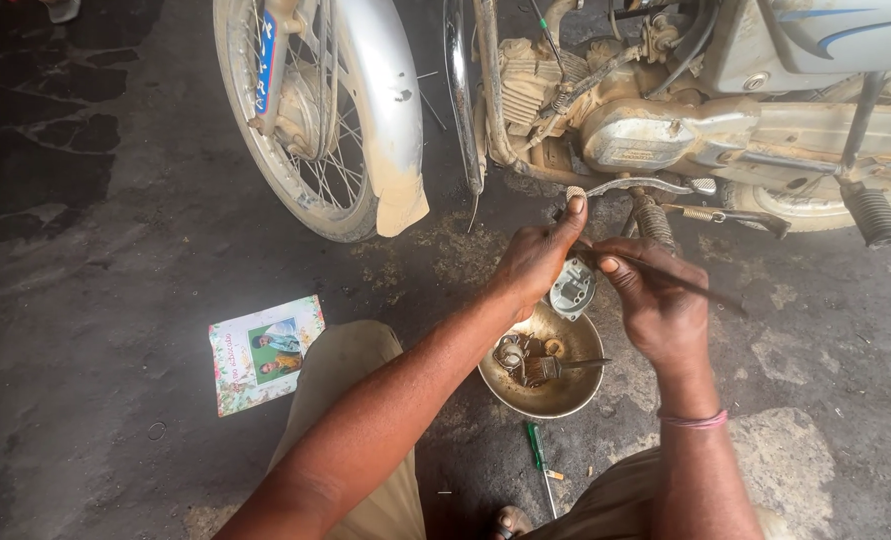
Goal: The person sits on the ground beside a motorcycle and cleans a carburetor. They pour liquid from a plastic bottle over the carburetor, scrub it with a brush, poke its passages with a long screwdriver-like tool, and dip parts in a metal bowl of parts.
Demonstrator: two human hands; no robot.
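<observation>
My left hand point(537, 258) holds a small grey metal engine part point(571, 288) above a round metal bowl point(521, 394). My right hand point(655, 300) grips a thin dark rod-like tool point(700, 288), its tip against the part. Inside the bowl lie a brush point(555, 368) and a few small metal pieces point(513, 352) in dirty liquid. Both hands work just in front of the motorcycle engine point(655, 120).
A dusty motorcycle stands ahead, its front wheel point(310, 120) and silver mudguard at the left. A printed card with a photo point(263, 352) lies on the dark stained floor. A green-handled screwdriver point(538, 455) rests below the bowl. My knees frame the bowl.
</observation>
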